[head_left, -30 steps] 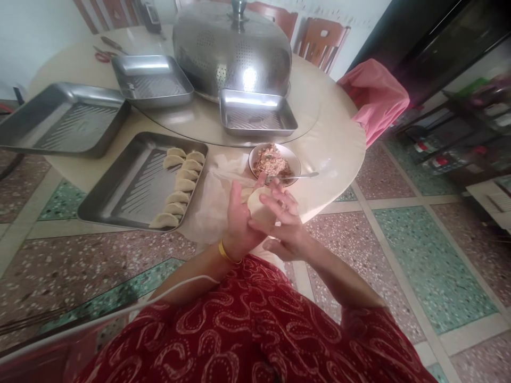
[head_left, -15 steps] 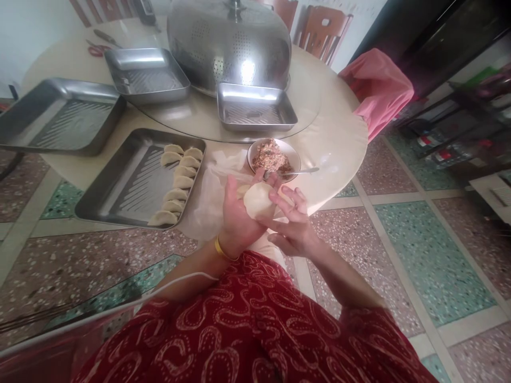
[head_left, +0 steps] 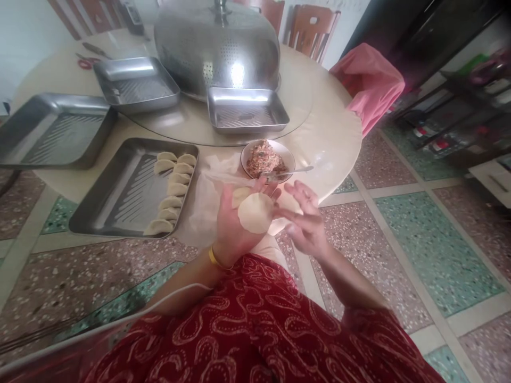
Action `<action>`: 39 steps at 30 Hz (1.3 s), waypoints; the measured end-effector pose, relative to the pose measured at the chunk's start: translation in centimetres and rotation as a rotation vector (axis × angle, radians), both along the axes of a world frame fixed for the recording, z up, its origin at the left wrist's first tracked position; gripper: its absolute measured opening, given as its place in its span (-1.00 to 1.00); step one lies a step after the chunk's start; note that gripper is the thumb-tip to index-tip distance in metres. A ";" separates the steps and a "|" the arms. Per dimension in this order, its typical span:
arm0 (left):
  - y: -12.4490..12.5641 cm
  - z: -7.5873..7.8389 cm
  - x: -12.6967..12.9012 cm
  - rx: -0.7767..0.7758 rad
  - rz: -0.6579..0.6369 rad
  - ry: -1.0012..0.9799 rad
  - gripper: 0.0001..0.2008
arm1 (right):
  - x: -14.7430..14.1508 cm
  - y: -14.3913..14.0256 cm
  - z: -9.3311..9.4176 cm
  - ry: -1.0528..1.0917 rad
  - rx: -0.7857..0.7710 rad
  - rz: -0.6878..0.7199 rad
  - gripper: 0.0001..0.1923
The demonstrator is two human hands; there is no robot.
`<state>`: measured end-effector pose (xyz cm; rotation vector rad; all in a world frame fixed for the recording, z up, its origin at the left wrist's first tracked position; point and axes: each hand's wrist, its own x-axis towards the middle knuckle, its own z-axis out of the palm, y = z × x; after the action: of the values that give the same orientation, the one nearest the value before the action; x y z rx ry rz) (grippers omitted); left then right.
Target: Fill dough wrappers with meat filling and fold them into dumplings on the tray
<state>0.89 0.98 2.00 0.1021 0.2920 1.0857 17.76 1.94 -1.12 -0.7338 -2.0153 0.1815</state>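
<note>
Because the dough wrapper (head_left: 255,214) presumably needs support, we see it on open fingers of the left hand (head_left: 235,230), beside spread fingers of the right hand (head_left: 307,226).

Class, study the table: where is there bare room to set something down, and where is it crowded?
Bare: tabletop between the utensil handle and the table's right edge; the tray left of its dumplings. Crowded: the near edge, where left hand, wrapper and right hand cluster before the bowl, beside a thin sheet.
</note>
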 end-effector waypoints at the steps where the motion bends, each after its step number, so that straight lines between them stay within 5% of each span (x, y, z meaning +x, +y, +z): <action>1: -0.2 0.0 0.0 0.002 -0.017 0.010 -0.33 | 0.1 0.2 0.1 0.006 -0.035 -0.057 -0.73; 5: -0.6 -0.4 0.4 -0.034 -0.115 0.064 -0.29 | 0.1 0.8 0.8 -0.052 -0.230 -0.153 -0.81; 11: -0.8 -0.7 1.1 -0.106 -0.130 0.052 -0.33 | -0.6 1.3 1.9 -0.069 -0.488 -0.050 -0.89; 21: -1.0 -0.5 1.5 -0.190 -0.097 0.046 -0.35 | -1.1 0.6 1.2 -0.109 -0.345 -0.207 -0.94; 35: -1.8 -1.1 0.7 -0.243 -0.012 0.049 -0.47 | -1.7 1.5 0.6 -0.008 -0.485 -0.104 -0.93; 39: -2.0 -1.0 0.5 -0.221 -0.007 0.082 -0.51 | -0.9 2.2 0.1 0.178 -0.588 -0.060 -0.82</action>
<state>1.38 -0.98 0.98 -0.0497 0.4826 1.0370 16.90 4.13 -1.02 -1.0952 -1.7714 0.7983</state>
